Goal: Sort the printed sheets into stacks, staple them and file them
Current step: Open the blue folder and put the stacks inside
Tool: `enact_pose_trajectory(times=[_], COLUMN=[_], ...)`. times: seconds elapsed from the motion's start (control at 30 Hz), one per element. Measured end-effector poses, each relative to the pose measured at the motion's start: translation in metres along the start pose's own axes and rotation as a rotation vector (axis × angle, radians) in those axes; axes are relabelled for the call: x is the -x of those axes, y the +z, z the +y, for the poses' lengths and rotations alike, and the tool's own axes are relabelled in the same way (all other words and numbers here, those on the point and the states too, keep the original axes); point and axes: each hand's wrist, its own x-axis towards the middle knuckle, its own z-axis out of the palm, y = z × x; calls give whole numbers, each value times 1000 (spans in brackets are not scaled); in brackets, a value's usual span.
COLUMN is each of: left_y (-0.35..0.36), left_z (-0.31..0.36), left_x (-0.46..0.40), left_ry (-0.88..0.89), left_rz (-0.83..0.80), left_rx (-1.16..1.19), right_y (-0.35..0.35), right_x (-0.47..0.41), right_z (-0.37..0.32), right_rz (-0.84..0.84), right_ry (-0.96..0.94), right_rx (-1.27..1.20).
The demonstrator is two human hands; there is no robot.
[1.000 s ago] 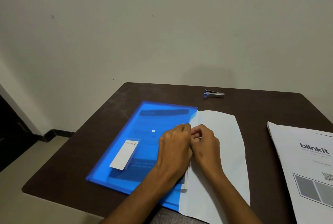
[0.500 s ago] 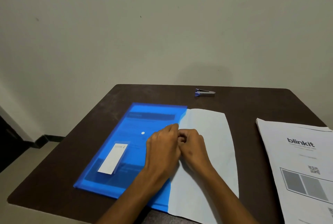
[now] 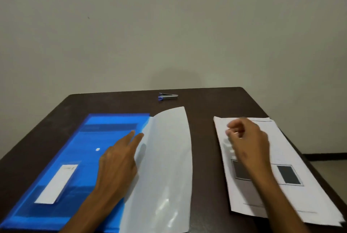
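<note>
The left hand (image 3: 116,165) lay flat, fingers straight, on the blue folder (image 3: 75,157) on the bench (image 3: 202,101); the right hand (image 3: 246,144), loosely curled and empty, hovered over the printed sheets (image 3: 285,195), their long axis running away from the person.

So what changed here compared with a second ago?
The right hand left the folder flap and moved right, over the printed sheets, fingers curled and blurred. The left hand now rests open on the blue folder. Stapler, folder and sheets stayed put.
</note>
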Motion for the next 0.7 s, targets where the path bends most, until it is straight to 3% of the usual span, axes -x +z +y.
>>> enact_pose_trajectory(times=[0.1, 0.23, 0.33, 0.7], left_y=[9, 17, 20, 23], left_z=[-3, -5, -5, -3], left_x=[-2, -5, -5, -4], left_ry=[71, 96, 96, 102], left_rz=[-96, -178, -231, -293], left_rx=[-83, -118, -135, -134], right_y=[-50, -80, -80, -75], right_x=[-11, -10, -8, -9], right_z=[56, 99, 109, 116], right_rz=[75, 22, -38, 28], right_ry=[101, 197, 227, 250], right_rx=[232, 425, 445, 394])
